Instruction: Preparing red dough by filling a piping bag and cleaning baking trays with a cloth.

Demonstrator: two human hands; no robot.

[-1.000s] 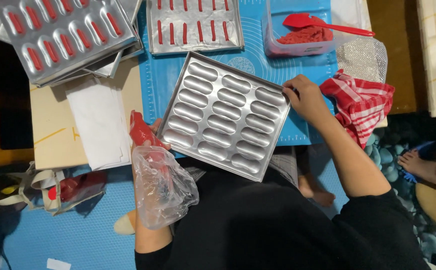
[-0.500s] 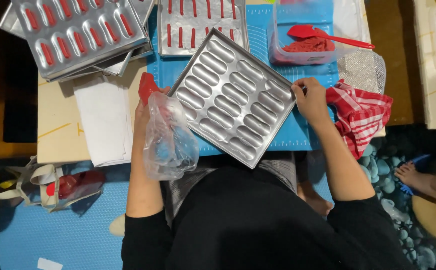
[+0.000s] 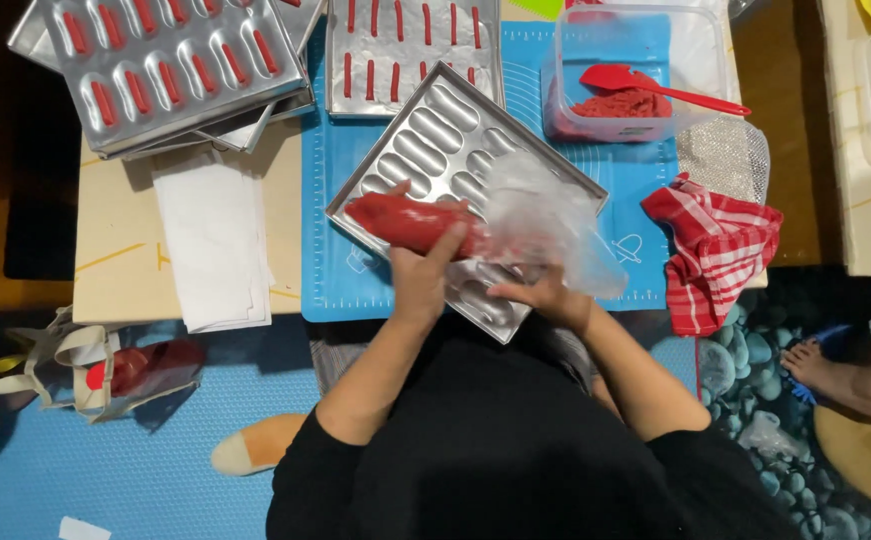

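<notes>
Blue silicone mat [image 3: 576, 255] covers the middle of a low pale wooden table [image 3: 121, 270], itself set over blue floor padding [image 3: 146, 450] that gives way to grey pebbles [image 3: 746, 370] on the right. Above the mat, the left hand [image 3: 424, 268] is closed around a piping bag [image 3: 416, 222] packed with red batter, its nozzle end pointing left over an empty metal mould tray [image 3: 426, 135] with oblong cavities. The right hand [image 3: 548, 295] pinches the bag's loose clear plastic tail [image 3: 546, 225] just right of that grip — fingers shut on the film. Beyond the grip lie a filled tray [image 3: 411, 50] with thin red strips and a clear tub [image 3: 646, 70] of red batter holding a red spatula [image 3: 656, 85]. To the upper left sits a stack of filled trays [image 3: 171, 65]; left of the grip, white paper sheets [image 3: 211, 240] overhang the table edge. A red checked cloth [image 3: 721, 250] drapes over the right edge, leaving only a narrow strip of bare mat beside the hands — another person's bare foot [image 3: 836, 375] rests on the pebbles far right
</notes>
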